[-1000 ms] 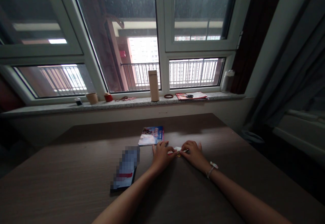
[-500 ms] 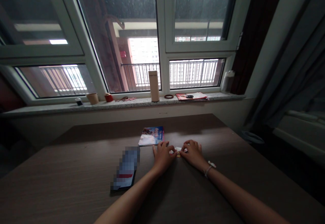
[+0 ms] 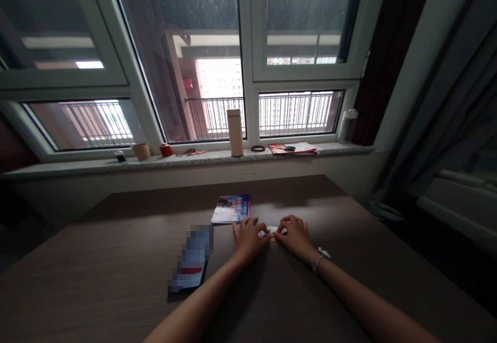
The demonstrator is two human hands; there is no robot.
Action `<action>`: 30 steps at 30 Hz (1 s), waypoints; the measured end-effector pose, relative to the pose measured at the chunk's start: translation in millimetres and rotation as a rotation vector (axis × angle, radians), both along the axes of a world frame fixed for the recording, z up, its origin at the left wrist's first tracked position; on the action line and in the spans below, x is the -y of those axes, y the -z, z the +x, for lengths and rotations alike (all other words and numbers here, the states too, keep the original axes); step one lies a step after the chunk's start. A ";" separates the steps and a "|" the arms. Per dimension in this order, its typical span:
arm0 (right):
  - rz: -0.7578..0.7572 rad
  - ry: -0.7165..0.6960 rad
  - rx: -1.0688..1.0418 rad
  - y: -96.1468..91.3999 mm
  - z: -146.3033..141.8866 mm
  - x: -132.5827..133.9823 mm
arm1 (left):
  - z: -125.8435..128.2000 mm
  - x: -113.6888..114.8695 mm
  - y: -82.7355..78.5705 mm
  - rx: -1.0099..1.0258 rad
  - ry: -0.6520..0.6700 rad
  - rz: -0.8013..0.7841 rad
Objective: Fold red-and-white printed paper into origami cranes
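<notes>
Both hands meet over a small piece of paper [image 3: 272,229], white with bits of red and yellow, low on the table. My left hand [image 3: 250,237] has its thumb and fingers closed on the paper's left side. On its right side, my right hand [image 3: 293,233] pinches it the same way, a bracelet on that wrist. Fingers hide most of the paper, so its shape and folds cannot be made out. Just behind my left hand lies a stack of printed sheets or a booklet [image 3: 231,208] with a blue and pink cover.
A phone [image 3: 194,260], its screen blurred out, lies left of my left forearm on the brown table [image 3: 97,260]. Along the windowsill stand a paper cup [image 3: 141,151], a red spool-like item [image 3: 166,149], a beige flask [image 3: 235,133], scissors [image 3: 287,148] on red papers and a clear bottle [image 3: 348,125].
</notes>
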State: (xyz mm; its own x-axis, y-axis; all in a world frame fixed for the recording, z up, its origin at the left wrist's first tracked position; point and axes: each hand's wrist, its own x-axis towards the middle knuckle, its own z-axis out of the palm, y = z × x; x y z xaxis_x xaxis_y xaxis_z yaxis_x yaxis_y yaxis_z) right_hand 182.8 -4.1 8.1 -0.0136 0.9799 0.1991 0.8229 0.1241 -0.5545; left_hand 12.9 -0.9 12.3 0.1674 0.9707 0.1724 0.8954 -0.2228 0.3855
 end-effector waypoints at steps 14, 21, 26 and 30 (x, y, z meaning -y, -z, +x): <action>-0.011 0.010 -0.003 -1.3 0.7 -1.1 | -2.3 -2.9 3.7 -0.003 0.023 -0.021; 0.006 0.019 -0.001 1.5 1.1 -3.4 | -3.4 -3.5 4.4 0.010 0.021 -0.020; 0.013 0.015 -0.012 5.8 2.5 -4.8 | -2.4 -2.8 3.2 0.015 0.015 -0.017; 0.013 0.020 0.006 5.3 2.3 -4.9 | 0.2 -1.7 2.4 0.019 -0.010 0.000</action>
